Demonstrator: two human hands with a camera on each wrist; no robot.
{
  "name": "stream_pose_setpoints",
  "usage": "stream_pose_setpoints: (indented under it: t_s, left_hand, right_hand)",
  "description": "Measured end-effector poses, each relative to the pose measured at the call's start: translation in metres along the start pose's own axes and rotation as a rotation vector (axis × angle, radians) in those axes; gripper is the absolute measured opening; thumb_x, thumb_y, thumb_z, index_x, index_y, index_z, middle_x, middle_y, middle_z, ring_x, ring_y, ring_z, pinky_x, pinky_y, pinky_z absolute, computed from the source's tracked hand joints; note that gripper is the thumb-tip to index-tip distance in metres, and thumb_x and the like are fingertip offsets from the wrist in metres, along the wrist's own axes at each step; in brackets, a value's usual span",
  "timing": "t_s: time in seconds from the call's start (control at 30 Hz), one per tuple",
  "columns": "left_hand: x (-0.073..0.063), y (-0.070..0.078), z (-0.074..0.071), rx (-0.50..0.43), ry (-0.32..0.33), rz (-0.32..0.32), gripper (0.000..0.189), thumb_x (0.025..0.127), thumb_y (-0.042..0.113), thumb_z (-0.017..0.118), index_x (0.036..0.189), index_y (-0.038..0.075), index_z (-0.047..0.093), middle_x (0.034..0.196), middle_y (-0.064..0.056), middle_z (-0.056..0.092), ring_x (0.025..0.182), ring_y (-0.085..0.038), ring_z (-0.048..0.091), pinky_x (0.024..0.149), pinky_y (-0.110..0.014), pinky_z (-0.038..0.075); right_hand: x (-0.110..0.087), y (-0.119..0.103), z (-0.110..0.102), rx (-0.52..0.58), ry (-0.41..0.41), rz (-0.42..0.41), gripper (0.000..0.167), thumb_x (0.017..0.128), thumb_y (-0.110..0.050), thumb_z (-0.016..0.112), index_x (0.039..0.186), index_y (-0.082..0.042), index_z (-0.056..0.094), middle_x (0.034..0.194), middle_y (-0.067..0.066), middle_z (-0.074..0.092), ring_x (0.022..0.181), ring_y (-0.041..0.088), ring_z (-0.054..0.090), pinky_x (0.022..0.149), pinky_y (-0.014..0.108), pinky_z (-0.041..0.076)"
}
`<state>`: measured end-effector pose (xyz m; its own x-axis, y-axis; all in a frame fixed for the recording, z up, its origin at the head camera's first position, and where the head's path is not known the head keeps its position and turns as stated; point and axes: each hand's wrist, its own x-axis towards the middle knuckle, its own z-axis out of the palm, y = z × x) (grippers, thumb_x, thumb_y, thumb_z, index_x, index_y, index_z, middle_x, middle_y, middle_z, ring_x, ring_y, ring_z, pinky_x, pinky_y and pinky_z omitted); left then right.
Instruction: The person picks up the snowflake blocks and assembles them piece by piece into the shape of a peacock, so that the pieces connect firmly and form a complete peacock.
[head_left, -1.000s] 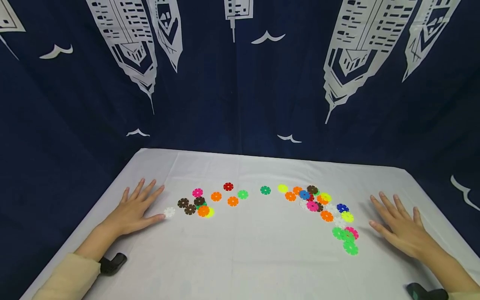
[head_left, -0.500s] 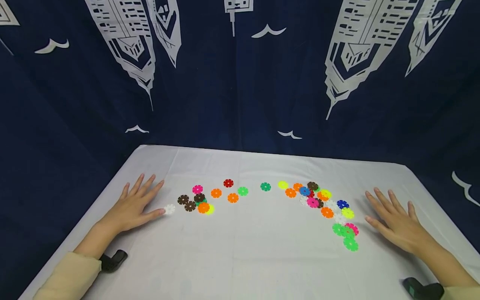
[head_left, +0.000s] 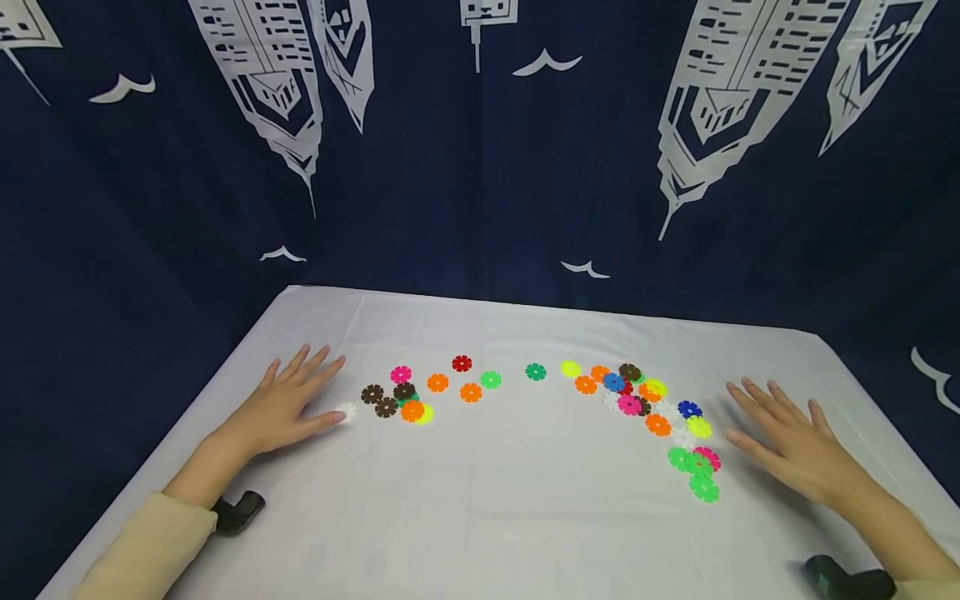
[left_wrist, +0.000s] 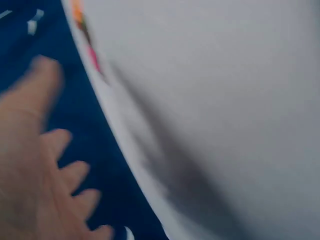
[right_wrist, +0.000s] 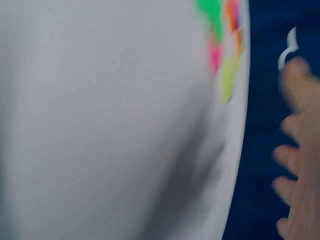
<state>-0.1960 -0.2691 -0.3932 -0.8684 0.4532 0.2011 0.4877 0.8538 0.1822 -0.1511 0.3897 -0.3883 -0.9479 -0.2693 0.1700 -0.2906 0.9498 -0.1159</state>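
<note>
Several notched, flower-like plastic discs lie flat in a loose arc over the white-covered table (head_left: pixel 465 492). My left hand (head_left: pixel 273 408) hovers at the left with fingers spread, its thumb tip overlapping a white disc (head_left: pixel 348 412) in the head view. Over the right side my right hand (head_left: pixel 798 446) is spread as well, palm down and holding nothing. Nearest to it are bright green discs (head_left: pixel 703 488) and a yellow disc (head_left: pixel 699 427). Both wrist views show the hands, left (left_wrist: pixel 35 165) and right (right_wrist: pixel 302 165), above the cloth, casting soft shadows.
Left of centre lie brown discs (head_left: pixel 372 394), an orange disc (head_left: pixel 412 411) and a red disc (head_left: pixel 462 363). A denser, overlapping cluster with a pink disc (head_left: pixel 629 405) sits right of centre. A dark blue curtain (head_left: pixel 480 192) with white prints hangs behind the table's far edge.
The left hand has drifted slightly right, its thumb now over the white disc's edge. The right hand has shifted a little left toward the cluster. The head view has tilted slightly; the discs stay put.
</note>
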Motion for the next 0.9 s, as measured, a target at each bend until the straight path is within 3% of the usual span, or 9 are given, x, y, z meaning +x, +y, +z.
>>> stream_pose_setpoints:
  t_s: [0.13,0.2,0.27,0.4,0.5,0.6,0.7,0.8,0.9]
  left_hand:
    - [0.014,0.019,0.002,-0.143,-0.056,0.013,0.070,0.087,0.042,0.064,0.144,0.013,0.037,0.149,-0.016,0.027,0.134,-0.038,0.023,0.102,-0.061,0.021]
    - [0.023,0.030,0.004,-0.217,-0.085,0.013,0.069,0.087,0.037,0.065,0.144,0.013,0.037,0.149,-0.014,0.027,0.133,-0.036,0.027,0.101,-0.059,0.025]
    - [0.031,0.041,0.007,-0.281,-0.091,0.012,0.068,0.087,0.034,0.067,0.144,0.013,0.038,0.149,-0.012,0.028,0.132,-0.033,0.030,0.100,-0.057,0.029]
    - [0.043,0.056,0.013,-0.366,-0.061,0.055,0.062,0.087,0.026,0.068,0.140,0.008,0.043,0.145,-0.014,0.035,0.130,-0.032,0.035,0.101,-0.052,0.032]
    - [0.048,0.060,0.019,-0.438,-0.047,0.081,0.055,0.087,0.019,0.068,0.136,0.005,0.048,0.138,-0.014,0.044,0.123,-0.030,0.043,0.099,-0.046,0.036]
    - [0.054,0.059,0.027,-0.510,-0.038,0.088,0.046,0.087,0.014,0.068,0.129,0.004,0.055,0.121,-0.011,0.057,0.103,-0.023,0.054,0.085,-0.035,0.047]
    - [0.058,0.057,0.034,-0.570,-0.015,0.089,0.040,0.084,0.008,0.070,0.122,0.002,0.060,0.101,-0.007,0.060,0.081,-0.018,0.052,0.067,-0.026,0.047]
    - [0.061,0.056,0.041,-0.605,-0.006,0.085,0.038,0.080,0.005,0.073,0.116,-0.002,0.063,0.091,-0.006,0.058,0.075,-0.018,0.051,0.064,-0.025,0.046]
    - [0.062,0.055,0.047,-0.618,-0.022,0.058,0.036,0.078,0.007,0.077,0.111,-0.001,0.065,0.084,-0.004,0.053,0.072,-0.017,0.048,0.063,-0.025,0.044]
  right_hand:
    - [0.017,-0.032,-0.006,0.032,-0.012,0.001,0.057,0.089,-0.034,0.063,0.131,0.002,0.049,0.126,0.031,0.048,0.117,0.049,0.040,0.099,0.066,0.017]
    - [0.026,-0.049,-0.006,0.072,-0.028,0.007,0.051,0.089,-0.031,0.064,0.124,0.004,0.055,0.120,0.029,0.054,0.110,0.047,0.047,0.092,0.064,0.033]
    - [0.033,-0.062,-0.004,0.142,-0.041,0.013,0.048,0.090,-0.030,0.064,0.123,0.004,0.057,0.118,0.027,0.056,0.109,0.045,0.050,0.088,0.061,0.039]
    - [0.042,-0.080,0.004,0.298,-0.022,0.020,0.043,0.093,-0.029,0.060,0.120,0.004,0.058,0.119,0.025,0.056,0.111,0.044,0.049,0.088,0.059,0.040]
    - [0.047,-0.086,0.015,0.363,0.067,-0.009,0.033,0.091,-0.020,0.063,0.115,0.003,0.062,0.111,0.020,0.061,0.096,0.036,0.057,0.080,0.047,0.049]
    - [0.052,-0.088,0.026,0.407,0.181,-0.007,0.023,0.088,-0.010,0.066,0.108,0.001,0.067,0.092,0.011,0.065,0.076,0.024,0.057,0.059,0.030,0.049]
    - [0.055,-0.091,0.036,0.472,0.258,0.063,0.016,0.086,-0.005,0.067,0.101,0.001,0.068,0.077,0.004,0.062,0.065,0.016,0.051,0.047,0.023,0.041]
    - [0.060,-0.097,0.044,0.543,0.264,0.151,0.015,0.087,-0.005,0.066,0.100,0.001,0.068,0.072,0.004,0.059,0.060,0.016,0.050,0.046,0.023,0.042]
    - [0.067,-0.105,0.052,0.558,0.241,0.172,0.016,0.086,-0.006,0.067,0.100,0.001,0.068,0.073,0.004,0.057,0.059,0.017,0.049,0.048,0.021,0.041]
